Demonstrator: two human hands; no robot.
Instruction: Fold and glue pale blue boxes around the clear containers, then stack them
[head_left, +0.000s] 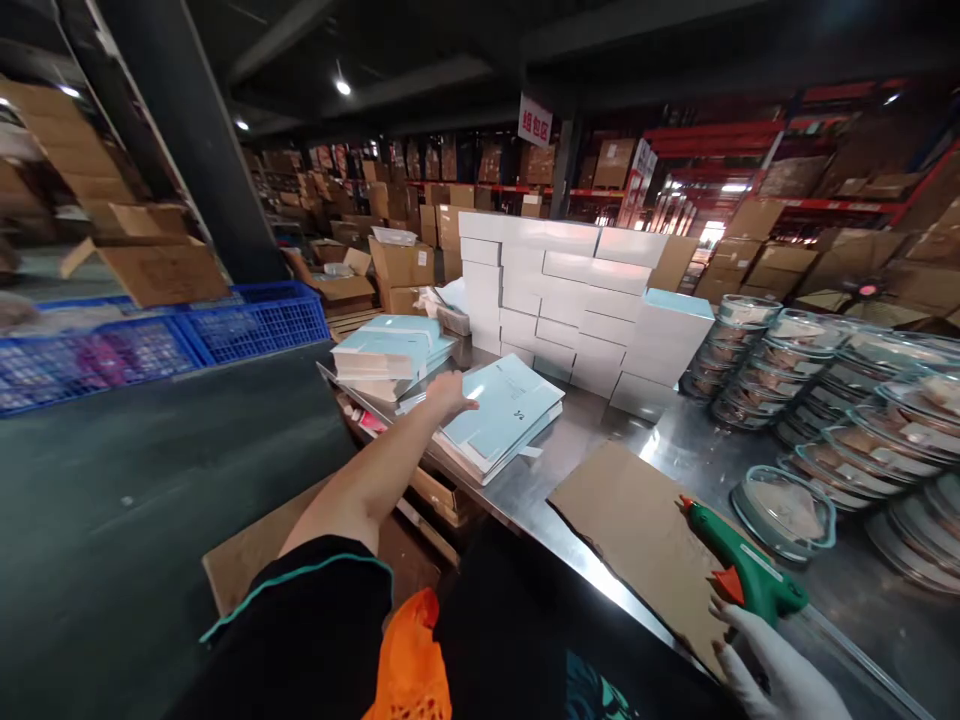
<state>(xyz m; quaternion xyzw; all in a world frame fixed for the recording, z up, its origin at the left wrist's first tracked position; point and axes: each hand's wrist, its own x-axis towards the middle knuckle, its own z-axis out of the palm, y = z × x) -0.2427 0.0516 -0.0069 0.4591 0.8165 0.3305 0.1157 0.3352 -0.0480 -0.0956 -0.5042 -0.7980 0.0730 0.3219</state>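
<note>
While you stand at a steel table [660, 440] in a dim warehouse, your left hand [448, 393] reaches out ahead of you with its fingers spread and flat, resting on the near edge of a pile of pale blue flat folders [501, 418] that lies on the table's left end. Just behind that hand sits a second, neater stack of pale blue folders [391, 346], close to the first pile but apart from it. Your right hand [772, 668], in a white glove, shows at the bottom right of the view and is closed around the handle of a green glue gun [742, 567] with an orange trigger; the gun's nozzle points up and to the left, over a sheet of brown cardboard [637, 525] that lies flat on the table in front of you. Beyond the folders, a wall of white boxes [559, 300] is stacked several rows high in the middle of the table. To the right, rows of clear round lidded containers [825, 385] stand in piles, and one single clear container [784, 510] sits alone just beside the glue gun's tip. On the far left, blue plastic crates [225, 325] line the dark floor, with brown cartons [161, 265] behind them and shelving full of cartons across the background.
</note>
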